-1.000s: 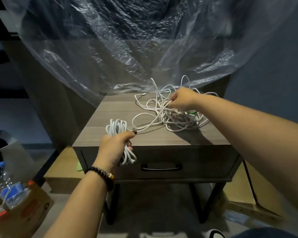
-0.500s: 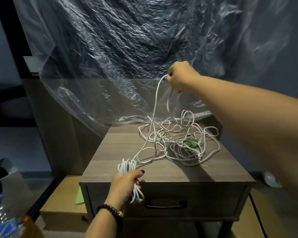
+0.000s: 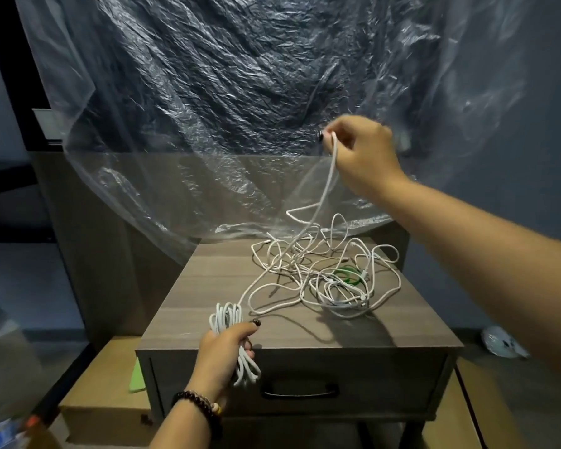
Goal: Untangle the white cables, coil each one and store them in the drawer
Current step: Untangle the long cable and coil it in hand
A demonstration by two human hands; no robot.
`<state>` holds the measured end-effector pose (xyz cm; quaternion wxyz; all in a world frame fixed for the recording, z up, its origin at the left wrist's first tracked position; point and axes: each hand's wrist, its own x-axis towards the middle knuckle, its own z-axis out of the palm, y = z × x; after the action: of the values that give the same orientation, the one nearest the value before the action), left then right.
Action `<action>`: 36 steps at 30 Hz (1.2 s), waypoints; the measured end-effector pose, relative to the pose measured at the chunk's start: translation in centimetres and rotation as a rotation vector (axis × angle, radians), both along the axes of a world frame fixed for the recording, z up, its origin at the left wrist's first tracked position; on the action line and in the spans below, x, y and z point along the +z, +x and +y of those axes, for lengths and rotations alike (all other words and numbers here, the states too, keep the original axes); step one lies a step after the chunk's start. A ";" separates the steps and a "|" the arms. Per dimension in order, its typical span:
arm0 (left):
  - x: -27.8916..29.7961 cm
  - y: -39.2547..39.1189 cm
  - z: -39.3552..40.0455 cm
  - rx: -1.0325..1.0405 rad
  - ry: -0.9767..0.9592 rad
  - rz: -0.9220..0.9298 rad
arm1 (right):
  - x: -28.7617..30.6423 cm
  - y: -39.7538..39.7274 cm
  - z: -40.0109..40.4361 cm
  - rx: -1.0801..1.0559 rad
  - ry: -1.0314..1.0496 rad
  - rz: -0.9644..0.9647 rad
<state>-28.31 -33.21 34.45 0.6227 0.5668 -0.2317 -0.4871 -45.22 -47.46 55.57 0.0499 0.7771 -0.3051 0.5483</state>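
While our left hand [image 3: 222,350] grips the coil [image 3: 230,322] and our right hand [image 3: 358,157] pinches the raised cable [image 3: 324,196], pulling harder may tighten the tangle [image 3: 331,277] on the nightstand [image 3: 208,280].

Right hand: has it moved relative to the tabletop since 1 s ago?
Yes. The right hand has risen from the tangled white cables on the grey wooden nightstand, now pinching one strand high above it.
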 end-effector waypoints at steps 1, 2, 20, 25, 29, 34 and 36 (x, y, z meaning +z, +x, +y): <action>0.1 0.1 0.1 -0.003 -0.014 0.034 | -2.6 -0.9 1.0 0.015 0.013 0.050; 0.2 0.1 0.2 -0.014 -0.034 0.075 | -5.4 -2.0 2.2 0.026 0.053 0.086; 1.7 -3.2 2.7 -0.304 -0.256 -0.911 | -17.6 -8.1 9.8 0.696 1.211 0.379; 2.0 -2.9 4.0 -0.642 -0.303 -0.827 | -18.3 -7.7 9.5 0.678 1.159 0.162; 2.2 -3.4 4.6 -0.728 -0.350 -0.626 | -20.0 -5.1 10.5 0.580 0.978 0.124; 2.0 -2.5 4.8 -0.431 -0.384 -0.414 | -20.0 -4.8 11.0 0.693 1.115 -0.138; 1.9 -2.1 4.6 -0.310 -0.388 -0.334 | -19.9 -4.9 11.1 0.718 1.168 -0.217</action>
<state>-30.46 -28.56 36.40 0.5909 0.4676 -0.5033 -0.4229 -50.13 -36.39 35.64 -0.5917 0.6704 -0.2773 0.3515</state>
